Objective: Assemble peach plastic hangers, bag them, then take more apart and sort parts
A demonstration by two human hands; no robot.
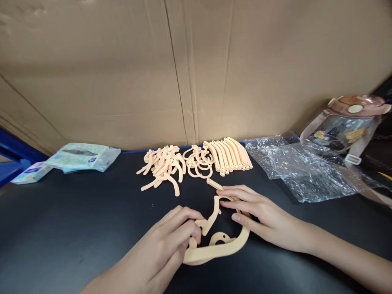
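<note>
A beige plastic folding clothes hanger (226, 248), partly put together, lies near the table's front with its curved arm towards me. My left hand (168, 241) is closed on its left end, and the fingertips there hide the joint. The hanger's right side is held by my right hand (265, 214), fingers along the upper part and thumb below. Between my hands a short curved beige strip (212, 215) stands up at a slant, its lower end by my left fingertips. Inside the frame shows a hook-shaped piece (219, 237) with a small hole.
Behind my hands lie a pile of short curved pieces (163, 163), a heap of hooks (199, 161) and a row of long arms (228, 155). Tissue packs (82, 156) are at left. Clear plastic bags (294, 167) and a strapped bottle (349, 126) are at right, cardboard (122, 73) behind.
</note>
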